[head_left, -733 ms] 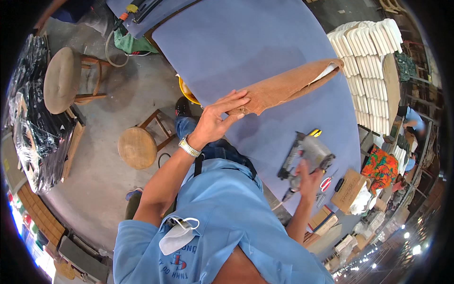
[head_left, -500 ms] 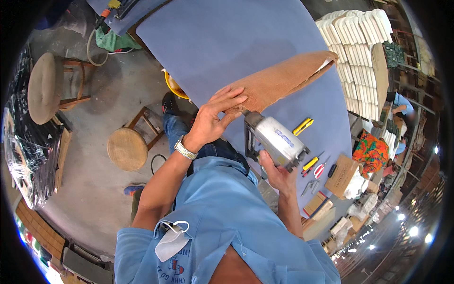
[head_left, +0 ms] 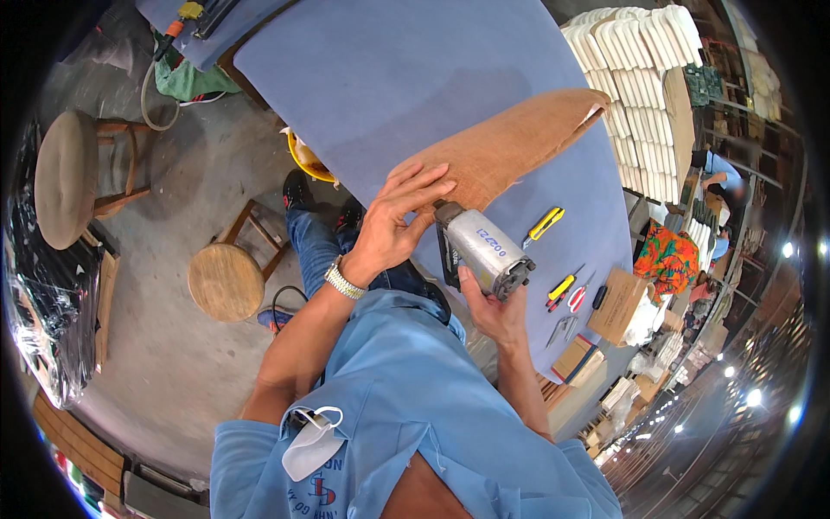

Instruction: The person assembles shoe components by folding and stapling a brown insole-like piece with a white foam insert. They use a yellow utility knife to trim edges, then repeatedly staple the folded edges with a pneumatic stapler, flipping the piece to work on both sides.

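A long tapered piece covered in rust-brown woven fabric [head_left: 510,143] lies slanted across the centre of the frame, its wide end at upper right, over a broad table with a blue-grey top [head_left: 372,86]. The left hand [head_left: 389,221] has its fingers laid over the narrow lower-left end; whether its grip also pinches the edge between thumb and fingers, I cannot tell. The right hand [head_left: 494,307] has its grip wrapped around a silver-and-black pneumatic fastening gun [head_left: 488,246], whose nose sits at the fabric's edge, just beside the left fingertips.

As for progress, the fabric already encloses most of the piece. The upper-right end gapes, showing a sliver of white, so closing there looks undone. Whether any fastener is in at the lower-left end is hidden by the gun.

Right of centre on the table are 1 yellow cutter with a black grip section [head_left: 545,223], 1 yellow-handled screwdriver [head_left: 564,285] and 1 pair of red-handled scissors [head_left: 577,298], all apart from both hands.
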